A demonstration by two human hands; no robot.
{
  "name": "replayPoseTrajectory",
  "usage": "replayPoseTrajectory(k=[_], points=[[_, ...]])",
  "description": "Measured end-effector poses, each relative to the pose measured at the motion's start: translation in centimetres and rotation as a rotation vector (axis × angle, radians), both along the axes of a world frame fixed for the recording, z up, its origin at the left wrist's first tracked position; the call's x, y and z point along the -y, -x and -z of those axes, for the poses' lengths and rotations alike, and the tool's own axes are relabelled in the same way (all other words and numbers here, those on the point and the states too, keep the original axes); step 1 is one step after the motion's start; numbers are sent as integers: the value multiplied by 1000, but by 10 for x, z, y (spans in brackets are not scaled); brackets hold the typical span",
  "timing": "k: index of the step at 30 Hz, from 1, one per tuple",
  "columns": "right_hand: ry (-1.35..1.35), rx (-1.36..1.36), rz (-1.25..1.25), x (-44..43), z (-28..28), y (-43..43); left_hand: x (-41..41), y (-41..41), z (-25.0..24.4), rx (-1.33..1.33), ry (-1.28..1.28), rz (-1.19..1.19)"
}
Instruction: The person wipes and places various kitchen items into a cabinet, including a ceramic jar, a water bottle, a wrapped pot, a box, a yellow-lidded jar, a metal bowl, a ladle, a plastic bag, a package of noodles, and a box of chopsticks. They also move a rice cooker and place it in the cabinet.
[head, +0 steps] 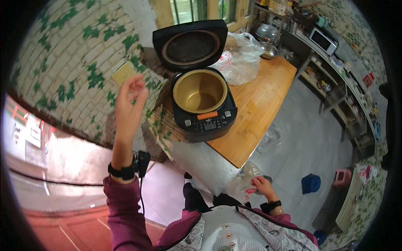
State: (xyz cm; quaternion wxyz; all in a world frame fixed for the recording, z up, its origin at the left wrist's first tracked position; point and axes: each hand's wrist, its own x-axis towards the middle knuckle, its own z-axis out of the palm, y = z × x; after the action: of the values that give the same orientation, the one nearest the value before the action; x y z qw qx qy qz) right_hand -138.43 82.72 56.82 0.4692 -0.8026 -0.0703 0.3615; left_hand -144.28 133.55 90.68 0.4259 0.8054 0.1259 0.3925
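Note:
My left hand (129, 105) is raised to the left of a black rice cooker (205, 125), in front of the ivy-and-brick patterned wall. Its fingers are loosely curled, the thumb stands apart, and nothing shows in it. The cooker's lid (191, 45) is up, and its gold-coloured inner pot (201, 94) sits inside with no food visible. Low on the right, my right hand (263, 185) grips a clear plastic bag (240, 185) with red print. What the bag contains cannot be made out.
The cooker stands on a wooden tabletop (251, 116), its corner pointing towards me. A crumpled plastic bag (241, 59) lies behind it, near metal bowls (269, 50). Shelving (333, 84) with a microwave (323, 40) lines the right. Blue (311, 184) and pink (342, 177) stools stand on the floor.

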Motion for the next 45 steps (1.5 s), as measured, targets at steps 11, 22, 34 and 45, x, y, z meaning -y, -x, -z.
replayPoseTrajectory(k=[11,22,34,45], points=[[57,-203,350,-88,-29,88,-139,-196,-16,-158,-491,71],[163,237,459,-141,-88,22,-46,-73,114,-65,-698,374],[350,1169,-35,-320,-249,-110,-30,-53,167,-331,-593,552],[251,1210,-672,-406,-199,-221,-37,-49,180,-352,-549,560]])
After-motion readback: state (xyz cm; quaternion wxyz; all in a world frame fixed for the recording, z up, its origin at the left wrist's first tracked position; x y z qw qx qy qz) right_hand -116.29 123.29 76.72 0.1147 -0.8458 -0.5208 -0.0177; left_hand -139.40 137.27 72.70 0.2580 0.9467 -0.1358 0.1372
